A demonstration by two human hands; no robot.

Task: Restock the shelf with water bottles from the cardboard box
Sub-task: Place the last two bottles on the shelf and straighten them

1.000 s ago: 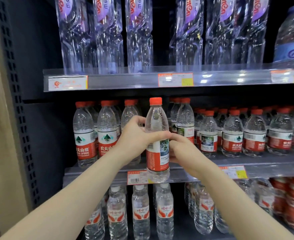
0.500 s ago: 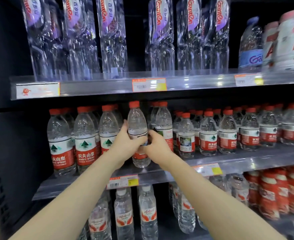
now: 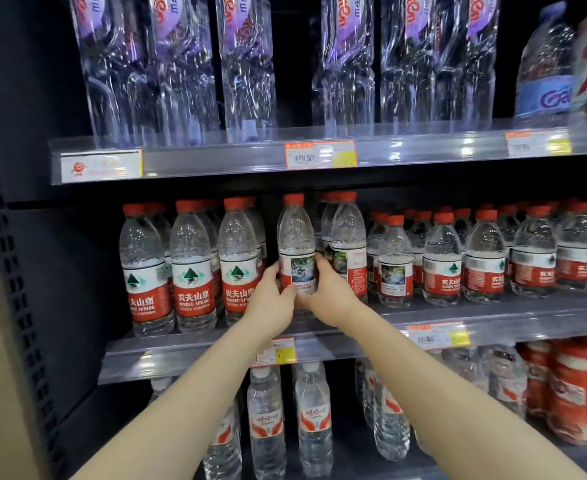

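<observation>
Red-capped bottle (image 3: pixel 296 247) upright near shelf (image 3: pixel 188 355) edge, left hand (image 3: pixel 271 299) and right hand (image 3: pixel 326 296) clasping it

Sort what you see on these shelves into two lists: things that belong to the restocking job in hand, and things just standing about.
Part of the job:
- held water bottle
- left hand
- right hand
- middle shelf
- red-capped bottles already there

Standing about:
- tall clear bottles on the top shelf
- white-capped bottles on the bottom shelf
- red-wrapped bottles
- price tags

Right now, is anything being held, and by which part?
Yes: both hands, left and right, hold one red-capped bottle by its label band, low on the body, one hand on each side.
</observation>
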